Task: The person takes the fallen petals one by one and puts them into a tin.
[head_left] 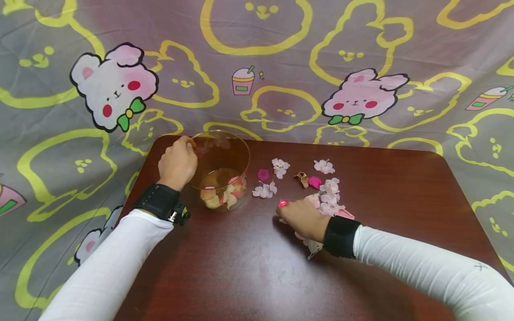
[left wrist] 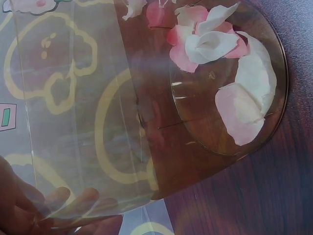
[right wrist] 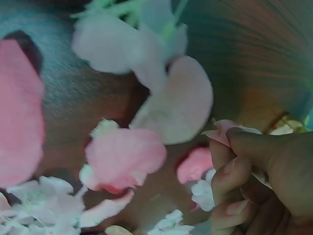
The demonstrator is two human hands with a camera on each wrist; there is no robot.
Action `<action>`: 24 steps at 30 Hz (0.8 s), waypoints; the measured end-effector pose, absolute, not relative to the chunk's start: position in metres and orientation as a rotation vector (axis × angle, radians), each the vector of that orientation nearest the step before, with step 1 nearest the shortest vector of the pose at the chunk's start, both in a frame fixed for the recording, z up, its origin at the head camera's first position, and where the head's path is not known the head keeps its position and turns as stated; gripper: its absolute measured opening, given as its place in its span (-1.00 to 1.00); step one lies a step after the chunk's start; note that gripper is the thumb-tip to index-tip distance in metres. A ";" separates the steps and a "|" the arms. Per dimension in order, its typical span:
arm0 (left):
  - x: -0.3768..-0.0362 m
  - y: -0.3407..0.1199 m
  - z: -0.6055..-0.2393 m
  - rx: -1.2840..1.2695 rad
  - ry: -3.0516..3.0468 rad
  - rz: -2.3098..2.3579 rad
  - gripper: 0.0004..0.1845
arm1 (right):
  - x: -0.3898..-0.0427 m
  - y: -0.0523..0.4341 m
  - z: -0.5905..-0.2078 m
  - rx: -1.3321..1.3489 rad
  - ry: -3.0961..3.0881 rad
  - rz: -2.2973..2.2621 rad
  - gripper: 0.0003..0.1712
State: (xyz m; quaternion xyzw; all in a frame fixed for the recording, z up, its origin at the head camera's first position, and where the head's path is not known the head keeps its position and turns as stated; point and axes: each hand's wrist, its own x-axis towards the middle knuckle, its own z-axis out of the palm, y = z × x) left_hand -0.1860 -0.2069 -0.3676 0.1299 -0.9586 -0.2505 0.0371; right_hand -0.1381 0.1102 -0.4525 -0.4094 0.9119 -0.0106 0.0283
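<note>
My left hand (head_left: 178, 162) grips the rim of a clear round container (head_left: 245, 154) at the left of the table. Pale pink and white petals (left wrist: 239, 115) lie in its bottom. In the left wrist view the fingers (left wrist: 87, 198) curl at the rim. Over the table's middle, my right hand (head_left: 307, 218) pinches a pink petal (right wrist: 225, 131) between thumb and finger; a bright pink tip (head_left: 283, 203) shows at the fingertips in the head view. Loose pink petals (right wrist: 124, 156) and pale blossoms (head_left: 330, 191) lie beside and partly beneath this hand.
A dark brown table (head_left: 225, 267) carries everything. Behind the container's right side lie white blossoms (head_left: 265, 190), a magenta petal (head_left: 263, 174) and a dried brown piece (head_left: 302, 179). A cartoon-printed cloth (head_left: 281, 67) hangs along the back and sides.
</note>
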 end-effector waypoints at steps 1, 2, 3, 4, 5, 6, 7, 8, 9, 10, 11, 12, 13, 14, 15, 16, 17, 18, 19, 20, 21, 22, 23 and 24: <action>-0.186 -0.207 -0.368 0.399 -2.943 -0.769 -0.58 | -0.139 0.109 -0.451 -1.260 2.816 -0.036 -0.83; -0.186 -0.207 -0.368 0.398 -2.943 -0.768 -0.58 | -0.139 0.108 -0.449 -1.261 2.819 -0.041 -0.83; -0.186 -0.207 -0.368 0.399 -2.941 -0.768 -0.58 | -0.140 0.106 -0.448 -1.258 2.822 -0.053 -0.83; -0.186 -0.207 -0.368 0.399 -2.938 -0.767 -0.58 | -0.141 0.105 -0.445 -1.257 2.827 -0.059 -0.83; -0.186 -0.207 -0.368 0.396 -2.935 -0.767 -0.58 | -0.142 0.104 -0.443 -1.252 2.832 -0.072 -0.83; -0.186 -0.207 -0.368 0.394 -2.934 -0.766 -0.58 | -0.142 0.103 -0.440 -1.247 2.837 -0.089 -0.82; -0.186 -0.207 -0.368 0.393 -2.933 -0.767 -0.58 | -0.143 0.102 -0.438 -1.248 2.845 -0.094 -0.82; -0.186 -0.207 -0.369 0.392 -2.932 -0.767 -0.58 | -0.143 0.100 -0.435 -1.249 2.855 -0.103 -0.81; -0.185 -0.207 -0.369 0.393 -2.933 -0.768 -0.58 | -0.144 0.100 -0.433 -1.251 2.868 -0.104 -0.80; -0.185 -0.207 -0.369 0.392 -2.934 -0.771 -0.58 | -0.145 0.099 -0.431 -1.259 2.883 -0.098 -0.79; -0.186 -0.207 -0.369 0.390 -2.936 -0.771 -0.58 | -0.145 0.098 -0.429 -1.263 2.894 -0.101 -0.78; -0.186 -0.208 -0.369 0.391 -2.939 -0.772 -0.58 | -0.146 0.097 -0.426 -1.269 2.904 -0.100 -0.79; -0.186 -0.208 -0.369 0.391 -2.938 -0.773 -0.58 | -0.147 0.096 -0.424 -1.276 2.913 -0.096 -0.80; -0.186 -0.208 -0.369 0.390 -2.937 -0.773 -0.57 | -0.147 0.095 -0.422 -1.282 2.918 -0.098 -0.80; -0.185 -0.208 -0.369 0.389 -2.937 -0.773 -0.57 | -0.148 0.095 -0.421 -1.288 2.921 -0.102 -0.80; -0.185 -0.208 -0.369 0.386 -2.936 -0.772 -0.57 | -0.148 0.094 -0.419 -1.290 2.920 -0.111 -0.83; -0.185 -0.208 -0.369 0.386 -2.935 -0.772 -0.58 | -0.149 0.094 -0.417 -1.288 2.916 -0.124 -0.85; -0.185 -0.208 -0.369 0.386 -2.935 -0.773 -0.58 | -0.149 0.094 -0.415 -1.280 2.912 -0.128 -0.87; -0.185 -0.207 -0.369 0.384 -2.934 -0.772 -0.58 | -0.149 0.093 -0.414 -1.272 2.910 -0.136 -0.88; -0.185 -0.207 -0.369 0.383 -2.935 -0.771 -0.58 | -0.150 0.093 -0.412 -1.266 2.911 -0.145 -0.89; -0.185 -0.207 -0.369 0.382 -2.935 -0.771 -0.58 | -0.150 0.092 -0.410 -1.256 2.909 -0.163 -0.90; -0.185 -0.207 -0.368 0.382 -2.935 -0.772 -0.58 | -0.150 0.092 -0.408 -1.243 2.907 -0.180 -0.91; -0.185 -0.207 -0.368 0.382 -2.935 -0.772 -0.58 | -0.150 0.091 -0.406 -1.236 2.907 -0.195 -0.91; -0.185 -0.207 -0.368 0.381 -2.935 -0.772 -0.58 | -0.150 0.090 -0.405 -1.231 2.907 -0.210 -0.91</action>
